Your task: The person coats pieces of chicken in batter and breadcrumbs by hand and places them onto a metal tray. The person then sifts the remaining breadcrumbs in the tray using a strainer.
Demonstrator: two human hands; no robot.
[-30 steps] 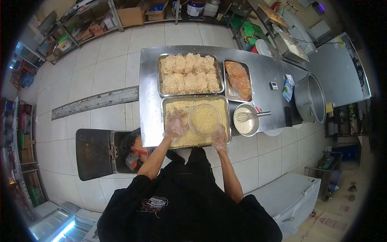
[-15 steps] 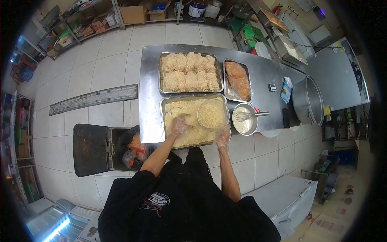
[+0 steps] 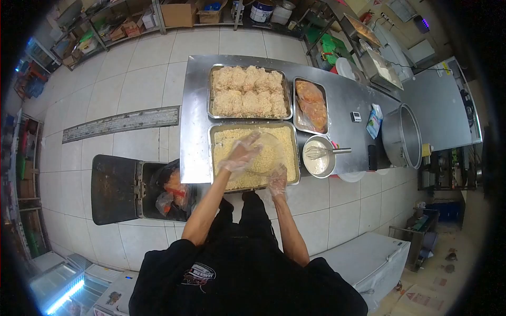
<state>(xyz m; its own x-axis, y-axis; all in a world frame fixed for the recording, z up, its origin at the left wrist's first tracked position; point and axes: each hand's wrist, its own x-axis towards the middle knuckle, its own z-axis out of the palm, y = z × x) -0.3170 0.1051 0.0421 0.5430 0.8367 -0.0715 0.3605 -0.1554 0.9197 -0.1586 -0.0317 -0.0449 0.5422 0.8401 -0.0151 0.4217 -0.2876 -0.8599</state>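
My left hand (image 3: pixel 242 153), in a clear plastic glove, is over the crumb tray with its fingers stretched out. It lies at the left side of a round, thin-rimmed sieve (image 3: pixel 270 149), which is blurred and hard to tell from the crumbs. At the sieve's near right edge, my gloved right hand (image 3: pixel 278 180) has its fingers closed on the rim. Below both hands, pale yellow breadcrumbs (image 3: pixel 224 138) fill a metal tray (image 3: pixel 211 152). Behind it stands another metal tray (image 3: pixel 289 100) with rows of crumb-coated pieces (image 3: pixel 245 92).
A smaller tray (image 3: pixel 327 113) holds orange-brown meat in plastic. To the right are a bowl (image 3: pixel 331 168) of pale batter with a whisk (image 3: pixel 342 150), a timer (image 3: pixel 356 117) and a large pot (image 3: pixel 400 137). An open bin (image 3: pixel 117 189) stands at the table's left.
The sieve and my right hand have moved left. My left hand has come up from the crumbs to the sieve's left side, its fingers now stretched out.
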